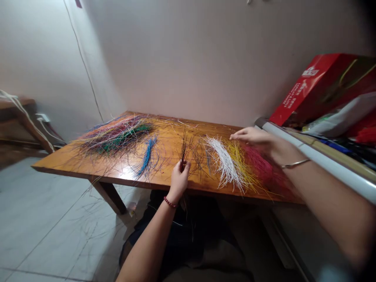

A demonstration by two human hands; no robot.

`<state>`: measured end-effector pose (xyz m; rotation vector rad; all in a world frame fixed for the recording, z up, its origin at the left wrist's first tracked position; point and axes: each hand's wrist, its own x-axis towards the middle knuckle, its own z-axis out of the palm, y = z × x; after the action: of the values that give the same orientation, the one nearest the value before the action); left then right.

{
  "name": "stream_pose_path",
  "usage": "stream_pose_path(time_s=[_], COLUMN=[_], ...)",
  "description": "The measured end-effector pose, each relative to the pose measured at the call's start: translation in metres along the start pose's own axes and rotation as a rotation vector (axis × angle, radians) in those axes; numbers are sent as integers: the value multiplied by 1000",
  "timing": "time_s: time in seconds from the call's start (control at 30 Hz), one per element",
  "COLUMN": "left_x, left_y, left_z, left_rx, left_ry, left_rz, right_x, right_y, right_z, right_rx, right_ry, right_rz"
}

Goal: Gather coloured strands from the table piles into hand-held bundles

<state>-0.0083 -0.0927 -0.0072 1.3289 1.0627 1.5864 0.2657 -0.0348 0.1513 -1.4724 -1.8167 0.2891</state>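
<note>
My left hand point(179, 178), at the table's front edge, is closed around an upright bundle of dark brown thin strands point(184, 150). Its lower ends hang below the fist over my lap. My right hand point(254, 139) hovers over the right side of the table, slightly blurred, with its fingertips pinched together; whether a thin strand is between them is too small to see. Beneath and beside it lie bundles of white strands point(225, 162), yellow strands point(239, 160) and pink-red strands point(260, 164). Left of my left hand rests a small blue bundle point(147, 156).
A wooden table point(96, 170) stands against the wall. Heaped at its left end are multicoloured strands point(117, 133), green among them. On the right are long rolls point(317, 156) and a red paper bag point(311, 86). A power strip point(43, 117) with cables is at far left.
</note>
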Motion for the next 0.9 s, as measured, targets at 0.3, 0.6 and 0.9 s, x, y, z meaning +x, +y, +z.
stream_pose_path(time_s=[0.3,0.6,0.9], left_x=[-3,-4,-6], left_y=[0,3,6], left_z=[-1,-2,-1], left_rx=[31,59,71], left_ry=[-10,-28,-14], left_rz=[-4,9,20], right_x=[31,9,-45], right_y=[71,-10,-99], right_z=[101,111,113], right_rx=[35,187,106], right_ry=[88,374,-52], right_rz=[275,-50,-269])
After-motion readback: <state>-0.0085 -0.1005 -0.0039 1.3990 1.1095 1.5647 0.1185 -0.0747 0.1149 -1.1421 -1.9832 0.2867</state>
